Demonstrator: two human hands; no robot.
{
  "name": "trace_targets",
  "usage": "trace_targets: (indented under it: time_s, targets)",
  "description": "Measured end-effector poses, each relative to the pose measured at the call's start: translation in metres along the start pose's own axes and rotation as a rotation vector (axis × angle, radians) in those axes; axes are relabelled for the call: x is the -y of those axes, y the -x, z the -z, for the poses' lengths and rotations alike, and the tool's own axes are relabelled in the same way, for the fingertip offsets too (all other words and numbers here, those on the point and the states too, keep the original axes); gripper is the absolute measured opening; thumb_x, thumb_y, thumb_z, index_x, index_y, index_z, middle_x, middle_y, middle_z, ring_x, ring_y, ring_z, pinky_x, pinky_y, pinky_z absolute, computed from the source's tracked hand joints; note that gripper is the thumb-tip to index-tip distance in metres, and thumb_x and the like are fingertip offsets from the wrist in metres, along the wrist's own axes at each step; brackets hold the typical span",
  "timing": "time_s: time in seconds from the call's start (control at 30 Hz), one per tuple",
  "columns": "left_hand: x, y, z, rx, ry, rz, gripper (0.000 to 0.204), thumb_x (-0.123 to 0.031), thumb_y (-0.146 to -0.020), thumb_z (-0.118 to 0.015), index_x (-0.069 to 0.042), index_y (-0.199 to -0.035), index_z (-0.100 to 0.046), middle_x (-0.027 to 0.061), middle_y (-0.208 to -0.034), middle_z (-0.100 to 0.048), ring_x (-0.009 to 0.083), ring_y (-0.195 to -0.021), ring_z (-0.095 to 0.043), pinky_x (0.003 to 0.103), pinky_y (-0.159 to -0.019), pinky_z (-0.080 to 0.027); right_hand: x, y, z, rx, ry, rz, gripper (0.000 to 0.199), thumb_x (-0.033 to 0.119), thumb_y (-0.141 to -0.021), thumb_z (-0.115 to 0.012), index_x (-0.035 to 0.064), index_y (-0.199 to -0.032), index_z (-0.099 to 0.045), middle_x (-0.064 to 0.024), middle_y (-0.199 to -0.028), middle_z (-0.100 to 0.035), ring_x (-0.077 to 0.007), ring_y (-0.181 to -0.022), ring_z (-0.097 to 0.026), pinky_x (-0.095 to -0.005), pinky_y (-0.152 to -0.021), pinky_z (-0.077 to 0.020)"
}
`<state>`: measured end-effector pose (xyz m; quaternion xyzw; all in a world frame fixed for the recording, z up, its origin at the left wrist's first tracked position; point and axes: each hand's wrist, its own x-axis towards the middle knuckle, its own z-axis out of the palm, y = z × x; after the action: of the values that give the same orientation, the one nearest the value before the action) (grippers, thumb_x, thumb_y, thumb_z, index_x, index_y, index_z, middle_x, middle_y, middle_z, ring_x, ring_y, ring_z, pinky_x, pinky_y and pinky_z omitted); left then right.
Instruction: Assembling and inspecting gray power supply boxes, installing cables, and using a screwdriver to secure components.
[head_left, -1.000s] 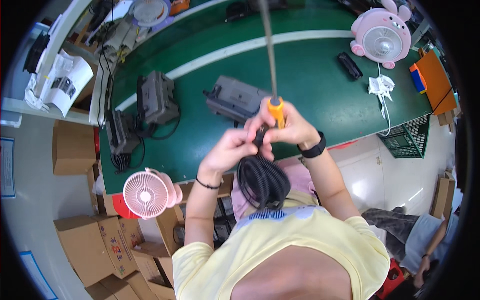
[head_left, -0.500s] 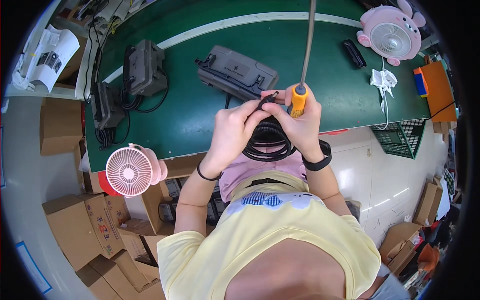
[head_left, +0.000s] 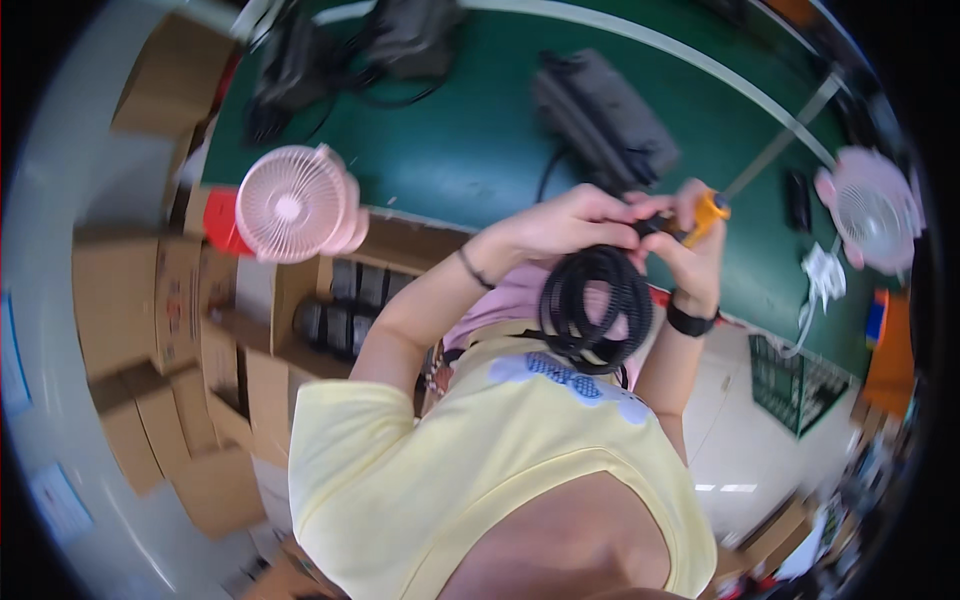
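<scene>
My right hand (head_left: 692, 255) is closed around a screwdriver with an orange and black handle (head_left: 708, 214), its long metal shaft pointing up and to the right. My left hand (head_left: 585, 222) pinches the dark end of a black cable, the cable plug (head_left: 652, 224), right beside the right hand's fingers. Below the hands hangs the coiled black ribbed cable (head_left: 597, 310), in front of my body. Just beyond the hands, a grey rectangular case (head_left: 605, 110) with latches lies on the green table (head_left: 450, 165). Motion blur hides the exact finger contact.
More grey cases (head_left: 412, 38) with black cables lie at the far left. A pink fan (head_left: 290, 205) is at the table's left front edge, an animal-shaped pink fan (head_left: 868, 208) at the right. Cardboard boxes (head_left: 115, 300) stand at left; a green crate (head_left: 795, 385) is on the floor at right.
The whole view has turned and shifted. My hands have moved right, and the screwdriver's shaft now tilts to the right. The cable coil hangs lower and shows more fully.
</scene>
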<state>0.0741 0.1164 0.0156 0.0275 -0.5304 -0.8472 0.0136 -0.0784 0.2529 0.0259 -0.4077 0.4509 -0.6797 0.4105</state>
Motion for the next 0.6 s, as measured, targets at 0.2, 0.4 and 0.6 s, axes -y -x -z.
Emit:
trace_targets:
  time_s: [0.2, 0.4, 0.6]
  targets:
    - [0.017, 0.013, -0.016, -0.107, -0.192, -0.164, 0.018, -0.013, -0.09, -0.071, 0.003, -0.099, -0.074, 0.0073, -0.085, -0.075, 0.0047, -0.079, -0.064, 0.024, -0.072, -0.052, 0.008, 0.017, -0.002, 0.031, 0.195, 0.047, 0.043, -0.003, -0.074, -0.083, 0.0062, -0.085, -0.042, -0.0249, -0.097, -0.07, -0.0292, -0.098, -0.069, -0.0359, -0.086, -0.0544]
    - [0.029, 0.016, -0.021, -0.278, -0.448, -0.316, 0.024, -0.02, -0.087, -0.075, 0.003, -0.093, -0.072, 0.0143, -0.074, -0.07, 0.0081, -0.062, -0.057, 0.028, -0.06, -0.048, 0.004, 0.026, -0.006, -0.018, 0.287, 0.067, 0.041, -0.002, -0.076, -0.083, 0.0061, -0.087, -0.044, -0.0235, -0.102, -0.07, -0.0237, -0.096, -0.068, -0.0327, -0.088, -0.0525]
    - [0.035, 0.019, -0.028, -0.412, -0.625, -0.393, 0.021, -0.021, -0.087, -0.074, 0.0, -0.089, -0.07, 0.0144, -0.061, -0.053, 0.0194, -0.05, -0.046, 0.032, -0.05, -0.037, 0.005, 0.031, -0.018, -0.13, 0.368, 0.064, 0.039, -0.006, -0.081, -0.077, 0.0068, -0.088, -0.041, -0.0253, -0.104, -0.069, -0.021, -0.095, -0.067, -0.0289, -0.086, -0.0517]
